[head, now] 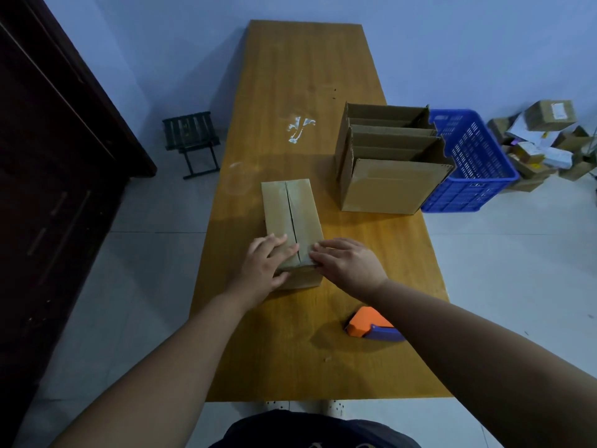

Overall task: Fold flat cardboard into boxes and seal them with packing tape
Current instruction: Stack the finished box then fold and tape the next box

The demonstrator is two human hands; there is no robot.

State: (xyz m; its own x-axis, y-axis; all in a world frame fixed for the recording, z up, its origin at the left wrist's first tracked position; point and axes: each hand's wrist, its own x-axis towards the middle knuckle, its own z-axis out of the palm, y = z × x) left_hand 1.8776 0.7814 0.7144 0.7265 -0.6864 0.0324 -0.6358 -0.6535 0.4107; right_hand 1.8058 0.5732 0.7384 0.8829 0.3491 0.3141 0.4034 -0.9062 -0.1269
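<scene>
A small closed cardboard box (290,208) lies on the wooden table (310,76), its two top flaps meeting in a seam that runs away from me. My left hand (263,270) rests with straight fingers on the left flap at the near end, thumb against the near side. My right hand (347,261) presses flat fingers on the right flap's near corner. An orange and blue tape dispenser (371,328) lies on the table to the right, partly hidden under my right forearm.
Two open cardboard boxes (392,185) stand upright at the table's right edge. A blue plastic crate (471,163) sits on the floor beside them, with a heap of parcels (542,140) beyond. A small dark stool (192,137) stands left of the table.
</scene>
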